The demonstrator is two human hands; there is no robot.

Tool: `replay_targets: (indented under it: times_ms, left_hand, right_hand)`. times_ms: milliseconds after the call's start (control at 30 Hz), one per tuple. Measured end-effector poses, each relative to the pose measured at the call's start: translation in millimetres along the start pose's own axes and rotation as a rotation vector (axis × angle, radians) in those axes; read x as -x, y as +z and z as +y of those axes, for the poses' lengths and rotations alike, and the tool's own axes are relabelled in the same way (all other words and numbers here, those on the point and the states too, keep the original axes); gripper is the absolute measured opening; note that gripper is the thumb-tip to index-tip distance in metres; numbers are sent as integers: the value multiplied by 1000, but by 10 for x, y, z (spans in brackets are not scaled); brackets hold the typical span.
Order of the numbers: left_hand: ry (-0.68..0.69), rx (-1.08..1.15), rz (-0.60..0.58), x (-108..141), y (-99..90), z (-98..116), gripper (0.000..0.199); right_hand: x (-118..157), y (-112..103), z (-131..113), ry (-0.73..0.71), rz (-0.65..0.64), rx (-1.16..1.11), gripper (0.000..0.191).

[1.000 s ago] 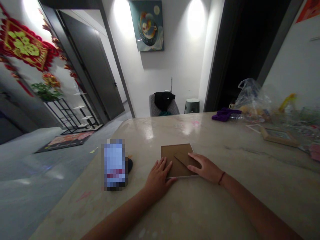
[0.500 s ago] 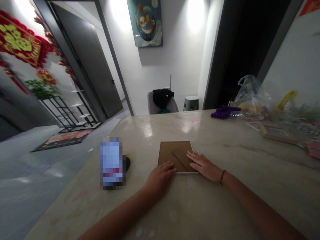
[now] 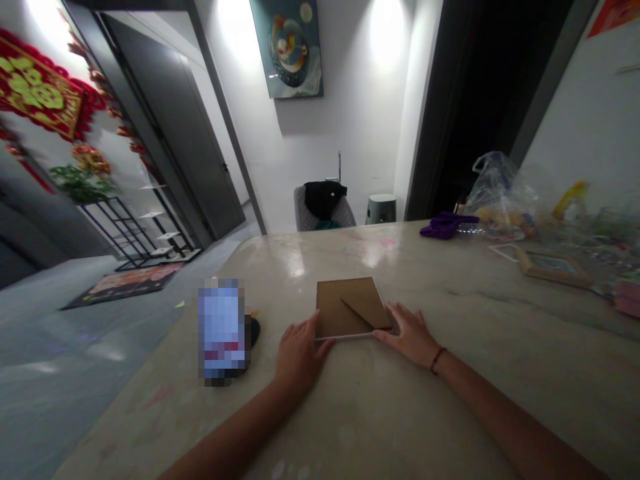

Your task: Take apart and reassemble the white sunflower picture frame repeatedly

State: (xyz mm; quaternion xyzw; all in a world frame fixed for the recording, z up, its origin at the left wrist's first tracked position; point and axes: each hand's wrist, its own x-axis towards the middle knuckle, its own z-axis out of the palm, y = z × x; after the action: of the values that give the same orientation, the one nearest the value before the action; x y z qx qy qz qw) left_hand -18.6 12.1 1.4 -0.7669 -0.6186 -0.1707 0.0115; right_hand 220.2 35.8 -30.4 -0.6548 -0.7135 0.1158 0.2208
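Observation:
A picture frame (image 3: 333,313) lies face down on the table, its brown backing board up and a thin white rim showing along the near and right edges. A slanting stand flap (image 3: 363,312) sits on that backing, slightly raised. My left hand (image 3: 299,353) grips the near left corner, with fingers along the left side and the thumb at the front edge. At the near right corner, my right hand (image 3: 411,335) holds the frame between thumb and fingers. A dark band circles my right wrist.
A phone with a blurred-out screen (image 3: 221,327) stands on the left of the marble-look table (image 3: 400,413). Toward the right are a wooden frame (image 3: 553,268), purple cloth (image 3: 445,225), and a clear plastic bag (image 3: 497,190). A chair (image 3: 301,208) stands beyond the far edge.
Both hands have moved from lying on top of the backing board out to the frame's near corners. The frame has shifted slightly away and turned a little, and the flap looks more raised.

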Motion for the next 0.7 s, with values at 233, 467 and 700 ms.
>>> replay_targets:
  times_ms: [233, 467, 700]
  left_hand:
    - [93, -1, -12, -74, -37, -92, 40]
    - [79, -29, 2, -84, 29, -114, 44]
    - [87, -86, 6, -78, 18, -95, 34]
  right_hand:
    - [-18, 16, 8, -76, 89, 26, 56]
    - [-21, 38, -28, -101, 133, 65, 61]
    - [9, -11, -111, -193, 42, 95, 49]
